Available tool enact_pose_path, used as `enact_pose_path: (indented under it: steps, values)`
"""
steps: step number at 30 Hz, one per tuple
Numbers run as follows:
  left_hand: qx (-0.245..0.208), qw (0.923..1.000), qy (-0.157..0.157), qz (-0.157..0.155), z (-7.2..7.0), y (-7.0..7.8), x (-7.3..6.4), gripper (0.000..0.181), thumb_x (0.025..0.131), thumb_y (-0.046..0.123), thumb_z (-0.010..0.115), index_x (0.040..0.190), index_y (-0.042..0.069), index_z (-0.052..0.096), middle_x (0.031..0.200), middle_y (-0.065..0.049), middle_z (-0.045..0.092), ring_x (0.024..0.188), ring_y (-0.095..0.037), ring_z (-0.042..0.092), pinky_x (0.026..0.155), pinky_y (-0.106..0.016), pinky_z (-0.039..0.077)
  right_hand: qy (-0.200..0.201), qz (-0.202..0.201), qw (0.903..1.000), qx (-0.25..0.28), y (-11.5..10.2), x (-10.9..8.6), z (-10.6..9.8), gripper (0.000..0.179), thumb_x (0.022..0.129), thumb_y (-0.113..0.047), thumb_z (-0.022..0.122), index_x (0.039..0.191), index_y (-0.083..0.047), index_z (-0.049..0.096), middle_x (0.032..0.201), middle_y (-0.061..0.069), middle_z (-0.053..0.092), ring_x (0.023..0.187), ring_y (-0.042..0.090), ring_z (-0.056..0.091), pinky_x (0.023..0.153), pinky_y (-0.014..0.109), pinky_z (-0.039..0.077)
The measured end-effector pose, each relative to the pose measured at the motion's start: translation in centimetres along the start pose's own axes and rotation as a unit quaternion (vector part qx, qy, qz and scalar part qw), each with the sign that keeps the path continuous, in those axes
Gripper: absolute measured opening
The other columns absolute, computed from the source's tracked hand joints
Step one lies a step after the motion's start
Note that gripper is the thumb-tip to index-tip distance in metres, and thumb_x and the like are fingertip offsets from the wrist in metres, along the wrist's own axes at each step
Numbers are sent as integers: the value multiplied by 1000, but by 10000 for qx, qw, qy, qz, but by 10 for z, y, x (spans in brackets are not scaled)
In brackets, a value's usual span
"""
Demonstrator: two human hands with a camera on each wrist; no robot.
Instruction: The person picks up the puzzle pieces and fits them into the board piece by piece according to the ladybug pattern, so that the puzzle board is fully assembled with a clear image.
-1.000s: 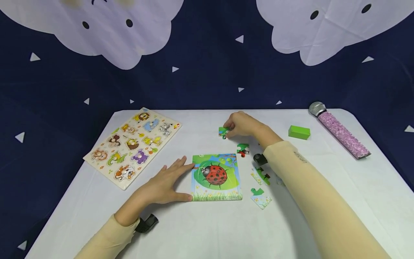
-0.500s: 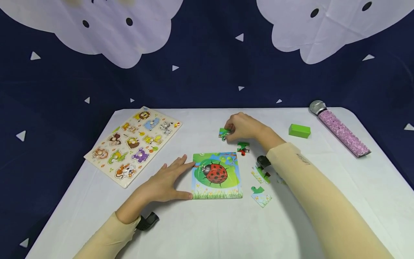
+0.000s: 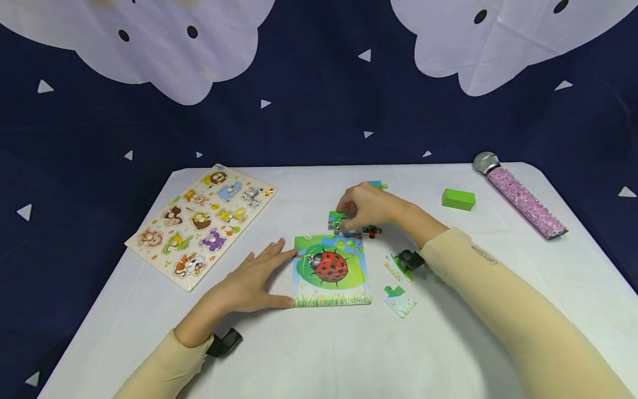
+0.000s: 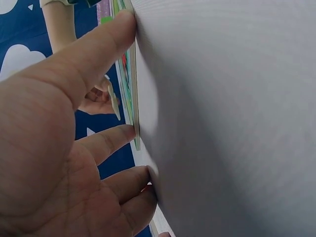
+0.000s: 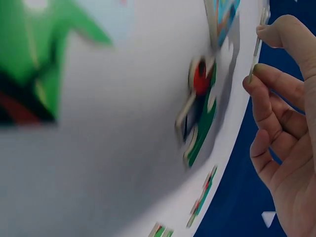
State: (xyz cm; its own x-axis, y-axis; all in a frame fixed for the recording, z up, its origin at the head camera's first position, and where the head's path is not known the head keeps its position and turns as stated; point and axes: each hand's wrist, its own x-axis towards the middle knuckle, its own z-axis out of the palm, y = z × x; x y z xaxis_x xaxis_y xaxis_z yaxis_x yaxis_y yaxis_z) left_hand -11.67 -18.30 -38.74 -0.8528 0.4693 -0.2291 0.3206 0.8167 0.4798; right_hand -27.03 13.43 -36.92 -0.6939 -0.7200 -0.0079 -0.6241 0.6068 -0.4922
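A ladybug jigsaw board (image 3: 333,269) lies flat on the white table. My left hand (image 3: 251,284) is spread at its left side, and in the left wrist view the thumb (image 4: 98,52) and a fingertip touch the board's edge. Just beyond the board's far edge, my right hand (image 3: 375,206) pinches a green and blue jigsaw piece (image 3: 335,220). The right wrist view shows that piece (image 5: 256,47) edge-on between thumb and fingers, off the table. Below it lies a loose green, red and black piece (image 5: 200,111), which the right hand partly covers in the head view.
Loose jigsaw pieces lie right of the board, including a flowered corner piece (image 3: 400,302). Another piece (image 3: 377,184) sits behind the right hand. An animal peg puzzle (image 3: 199,221) is at the left. A green block (image 3: 458,199) and a pink glittery microphone (image 3: 523,199) lie at the right.
My right hand has lifted the green and blue piece and brought it nearer, toward the board's far edge. A piece behind the hand has come into sight. The left hand has stayed put.
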Motion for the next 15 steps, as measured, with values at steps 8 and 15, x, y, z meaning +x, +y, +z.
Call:
enact_pose_path:
  steps: [8, 15]
  values:
    - [-29, 10000, -36, 37, -2, 2, -1, 106, 85, 51, 88, 170, 17, 34, 180, -17, 16, 167, -43, 17, 130, -76, 13, -212, -320, 9988, -297, -31, -7, 16, 34, 88, -29, 86, 115, -10, 83, 106, 2, 78, 85, 11, 65, 78, 30, 58]
    - [-40, 10000, -65, 35, -2, 1, -1, 107, 86, 51, 88, 170, 16, 33, 180, -19, 16, 167, -43, 17, 130, -76, 13, -207, -531, 9968, -553, -51, -8, 33, 33, 88, -30, 86, 114, -10, 83, 106, 2, 78, 86, 11, 66, 78, 26, 59]
